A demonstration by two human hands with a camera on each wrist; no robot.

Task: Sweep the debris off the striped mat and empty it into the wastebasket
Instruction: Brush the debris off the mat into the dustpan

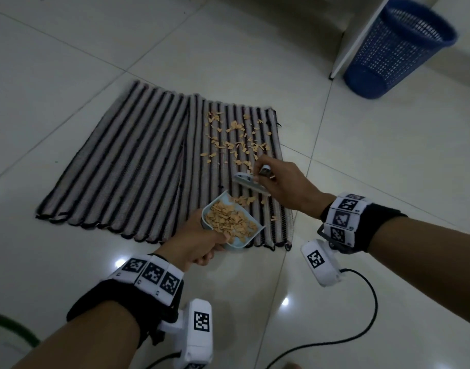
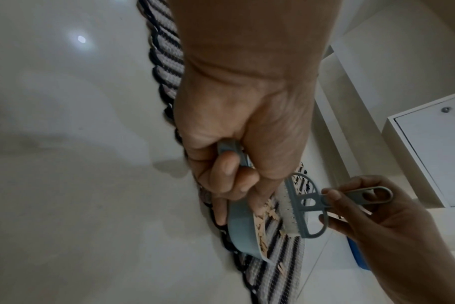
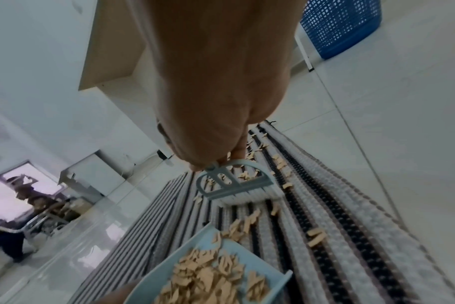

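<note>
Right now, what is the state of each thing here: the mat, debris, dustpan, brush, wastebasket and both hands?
Mat: flat on the floor, partly swept.
Debris: part scattered on the mat, part heaped in the dustpan.
Dustpan: well filled, at the mat's near edge.
Brush: bristles down on the mat.
Wastebasket: upright, off the mat.
Left hand: grips the dustpan.
Right hand: holds the brush.

1. We see a striped mat [image 1: 138,158] of coarse, ribbed woven cloth.
2. We see a dustpan [image 1: 244,237] and brush [image 1: 251,183] of smooth matt plastic.
3. The floor [image 1: 361,155], lower right, is glossy tile.
4. The wastebasket [image 1: 396,49], upper right, is perforated plastic.
</note>
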